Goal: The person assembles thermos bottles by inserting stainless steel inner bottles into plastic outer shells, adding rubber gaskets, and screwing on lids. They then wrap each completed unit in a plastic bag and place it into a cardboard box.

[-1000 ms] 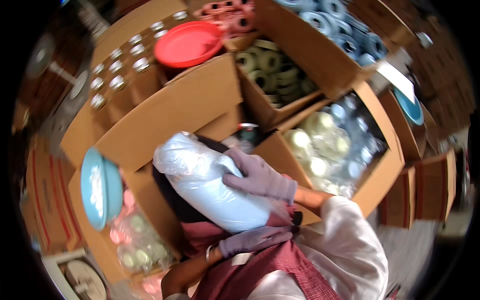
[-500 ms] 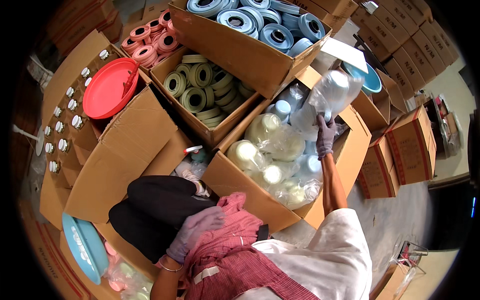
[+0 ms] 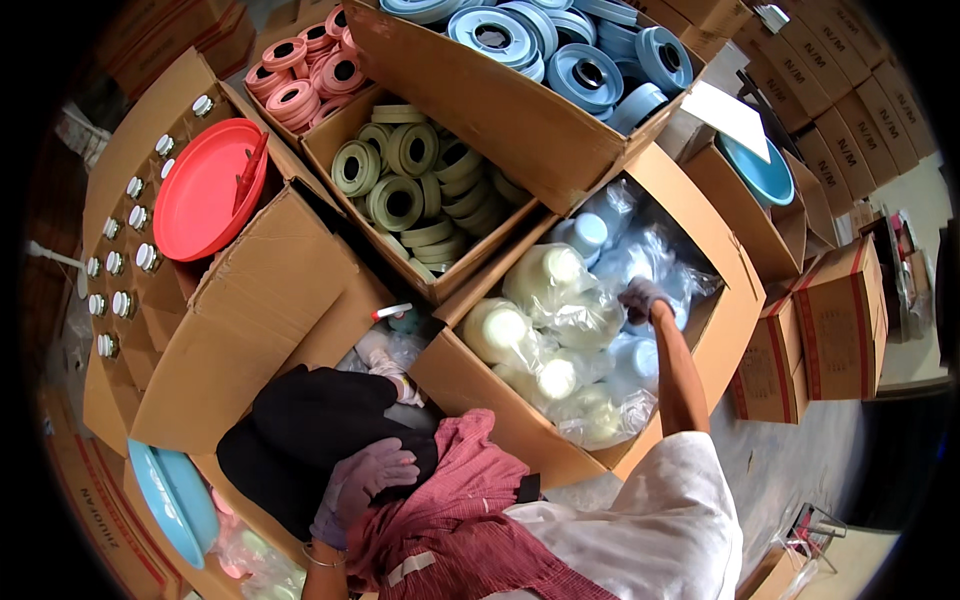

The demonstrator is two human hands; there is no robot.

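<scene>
My right hand (image 3: 647, 297), in a purple-grey glove, is down in an open carton (image 3: 500, 415). Its fingers are curled on a bagged blue bottle (image 3: 642, 258) whose clear plastic hides its outline. Beside that hand, pale yellow-green bottles (image 3: 545, 275) in clear bags fill the carton's left half, and more blue bottles (image 3: 585, 232) stand behind and in front. My left hand (image 3: 365, 480), gloved alike, hovers over my lap by the dark trousers and red checked cloth (image 3: 450, 500). Its fingers are apart and it holds nothing.
Cartons of green rings (image 3: 395, 195), pink rings (image 3: 292, 100) and blue rings (image 3: 585, 75) stand ahead. On the left, a red basin (image 3: 205, 190) rests on a divided carton with white-capped bottles (image 3: 147, 257). Blue basins sit at lower left (image 3: 175, 500) and far right (image 3: 755, 170).
My right hand has come down into the carton with the bagged blue bottle, which was held up above it. My left hand has shifted left and lower, its fingers spreading. The view has tilted slightly.
</scene>
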